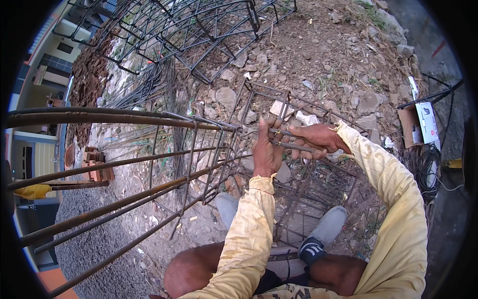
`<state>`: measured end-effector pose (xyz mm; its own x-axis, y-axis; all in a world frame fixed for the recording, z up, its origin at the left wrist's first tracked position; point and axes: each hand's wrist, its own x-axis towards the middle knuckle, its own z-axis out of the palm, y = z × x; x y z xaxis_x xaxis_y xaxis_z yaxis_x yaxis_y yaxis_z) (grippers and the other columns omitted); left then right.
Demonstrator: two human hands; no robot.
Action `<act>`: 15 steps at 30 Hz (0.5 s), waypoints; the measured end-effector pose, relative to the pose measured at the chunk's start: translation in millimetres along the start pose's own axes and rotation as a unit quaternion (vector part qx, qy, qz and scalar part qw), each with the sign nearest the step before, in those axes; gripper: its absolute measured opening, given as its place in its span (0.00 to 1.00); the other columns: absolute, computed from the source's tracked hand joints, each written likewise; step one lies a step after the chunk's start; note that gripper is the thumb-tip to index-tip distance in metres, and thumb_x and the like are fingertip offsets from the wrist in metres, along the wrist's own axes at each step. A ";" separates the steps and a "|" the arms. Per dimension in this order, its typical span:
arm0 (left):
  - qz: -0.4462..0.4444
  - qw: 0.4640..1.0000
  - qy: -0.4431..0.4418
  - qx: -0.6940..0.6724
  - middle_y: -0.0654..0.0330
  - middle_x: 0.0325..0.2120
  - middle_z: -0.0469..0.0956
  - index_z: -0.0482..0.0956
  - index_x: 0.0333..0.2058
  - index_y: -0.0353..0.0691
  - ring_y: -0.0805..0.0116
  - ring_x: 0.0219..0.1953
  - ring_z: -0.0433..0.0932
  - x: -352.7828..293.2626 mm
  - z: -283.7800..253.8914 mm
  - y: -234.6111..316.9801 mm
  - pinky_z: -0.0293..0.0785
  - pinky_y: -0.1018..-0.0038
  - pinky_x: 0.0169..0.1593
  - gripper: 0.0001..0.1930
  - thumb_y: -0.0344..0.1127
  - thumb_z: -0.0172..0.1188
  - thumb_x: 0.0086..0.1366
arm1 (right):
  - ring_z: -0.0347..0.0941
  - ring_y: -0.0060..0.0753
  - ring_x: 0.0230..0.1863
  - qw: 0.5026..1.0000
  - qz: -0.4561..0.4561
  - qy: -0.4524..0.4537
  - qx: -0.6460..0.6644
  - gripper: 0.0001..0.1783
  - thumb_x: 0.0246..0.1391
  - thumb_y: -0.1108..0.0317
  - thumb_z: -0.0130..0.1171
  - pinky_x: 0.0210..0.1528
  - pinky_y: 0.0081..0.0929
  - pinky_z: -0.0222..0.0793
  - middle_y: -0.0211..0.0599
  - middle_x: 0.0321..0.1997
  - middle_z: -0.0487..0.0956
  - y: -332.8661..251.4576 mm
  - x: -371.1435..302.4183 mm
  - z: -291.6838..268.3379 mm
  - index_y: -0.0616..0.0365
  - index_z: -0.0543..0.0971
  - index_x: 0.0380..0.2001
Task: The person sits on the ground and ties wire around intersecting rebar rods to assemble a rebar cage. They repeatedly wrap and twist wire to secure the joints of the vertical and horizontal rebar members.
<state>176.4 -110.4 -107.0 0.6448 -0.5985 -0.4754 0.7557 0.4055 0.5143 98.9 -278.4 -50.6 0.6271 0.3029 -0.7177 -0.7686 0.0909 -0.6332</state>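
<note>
A rebar cage (186,149) of long rusty bars and square stirrups runs in from the left, its narrow end at my hands. My right hand (316,139) is closed round the dark handles of a pair of pincers (298,146). The pincers point left toward the cage's end; their jaws are hard to make out. My left hand (268,152) is beside that end, thumb up, fingers curled behind the handles. What it grips is hidden. Below my hands, more rusty stirrups and bars (294,209) lie between my feet.
More tied rebar cages (199,30) lie at the top. Loose thin rods (144,89) are scattered behind the bars. Dark gravel (99,244) is piled at lower left, near red bricks (98,167). An opened carton (420,124) and coiled cable (427,172) are at right. Stones strew the ground.
</note>
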 end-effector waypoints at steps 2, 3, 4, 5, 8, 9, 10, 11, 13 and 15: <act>-0.006 1.000 0.004 -0.008 0.64 0.45 0.71 0.71 0.46 0.45 0.66 0.47 0.71 2.5 2.6 1.0 0.69 0.63 0.51 0.24 0.60 0.54 0.65 | 0.66 0.20 0.12 0.989 -0.011 0.074 -0.129 0.38 0.64 0.35 0.33 0.12 0.18 0.60 0.31 0.19 0.74 -7.7 -4.4 1.6 0.61 0.77 0.38; -0.005 1.000 0.005 -0.010 0.64 0.45 0.72 0.71 0.46 0.45 0.66 0.46 0.71 3.7 3.5 1.4 0.69 0.63 0.51 0.24 0.60 0.54 0.65 | 0.67 0.22 0.13 0.973 -0.046 0.120 -0.192 0.38 0.64 0.36 0.33 0.14 0.20 0.61 0.32 0.19 0.74 -10.4 -7.6 5.5 0.62 0.78 0.39; -0.004 1.000 0.005 -0.011 0.64 0.44 0.72 0.72 0.46 0.45 0.66 0.46 0.71 3.8 3.8 1.9 0.70 0.64 0.50 0.24 0.60 0.54 0.65 | 0.67 0.23 0.13 0.950 -0.080 0.165 -0.254 0.37 0.65 0.37 0.34 0.15 0.22 0.63 0.33 0.19 0.75 -13.3 -8.8 9.2 0.62 0.78 0.40; -0.010 1.000 0.004 -0.024 0.63 0.44 0.73 0.72 0.46 0.45 0.65 0.46 0.72 4.5 4.4 2.1 0.70 0.63 0.50 0.24 0.59 0.54 0.66 | 0.68 0.27 0.14 0.932 -0.086 0.206 -0.286 0.36 0.64 0.38 0.36 0.18 0.27 0.65 0.33 0.18 0.74 -18.0 -8.8 13.2 0.62 0.79 0.40; -0.022 0.998 -0.006 -0.055 0.62 0.42 0.75 0.73 0.46 0.44 0.64 0.46 0.73 4.5 5.8 4.6 0.71 0.62 0.49 0.22 0.57 0.53 0.67 | 0.65 0.22 0.13 0.960 -0.080 0.123 -0.239 0.36 0.64 0.37 0.36 0.15 0.25 0.61 0.27 0.14 0.69 -18.4 -15.2 12.6 0.61 0.78 0.41; -0.023 0.998 -0.012 -0.061 0.61 0.42 0.76 0.73 0.45 0.43 0.63 0.46 0.73 2.6 6.7 5.2 0.71 0.62 0.49 0.22 0.56 0.53 0.67 | 0.61 0.18 0.12 0.979 0.016 0.139 -0.147 0.36 0.62 0.35 0.39 0.13 0.22 0.58 0.22 0.12 0.63 -15.6 -10.7 16.1 0.61 0.77 0.43; -0.025 0.997 -0.018 -0.067 0.61 0.41 0.76 0.73 0.45 0.42 0.63 0.46 0.73 1.5 8.1 5.5 0.71 0.61 0.49 0.22 0.55 0.52 0.68 | 0.59 0.16 0.12 0.990 0.035 0.101 -0.087 0.37 0.61 0.34 0.41 0.13 0.21 0.56 0.22 0.12 0.62 -6.3 -6.0 15.3 0.61 0.77 0.43; -0.022 0.998 -0.016 -0.064 0.60 0.41 0.77 0.73 0.44 0.41 0.62 0.46 0.73 2.7 4.8 5.0 0.72 0.61 0.50 0.20 0.54 0.51 0.69 | 0.58 0.15 0.12 0.996 0.053 0.060 -0.030 0.37 0.59 0.33 0.43 0.13 0.20 0.55 0.21 0.12 0.62 1.3 -1.8 16.3 0.61 0.76 0.43; -0.018 0.998 -0.011 -0.059 0.58 0.40 0.77 0.72 0.43 0.40 0.61 0.45 0.74 5.7 -1.1 3.0 0.72 0.60 0.51 0.18 0.51 0.48 0.71 | 0.60 0.16 0.12 0.997 0.079 0.021 -0.012 0.38 0.54 0.30 0.50 0.13 0.19 0.56 0.24 0.15 0.65 11.7 2.4 14.8 0.61 0.75 0.40; -0.005 0.999 0.027 -0.044 0.58 0.39 0.77 0.72 0.40 0.40 0.60 0.45 0.74 7.8 -1.3 1.1 0.72 0.61 0.50 0.17 0.49 0.45 0.72 | 0.65 0.21 0.17 0.985 -0.039 0.125 -0.112 0.39 0.53 0.31 0.52 0.18 0.23 0.63 0.30 0.19 0.68 18.0 2.8 23.0 0.62 0.74 0.40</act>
<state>182.3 -113.8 -111.0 0.6406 -0.5655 -0.5195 0.7678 0.4601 0.4459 83.9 -254.0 -57.4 0.7156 0.0585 -0.6961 -0.6879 -0.1147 -0.7167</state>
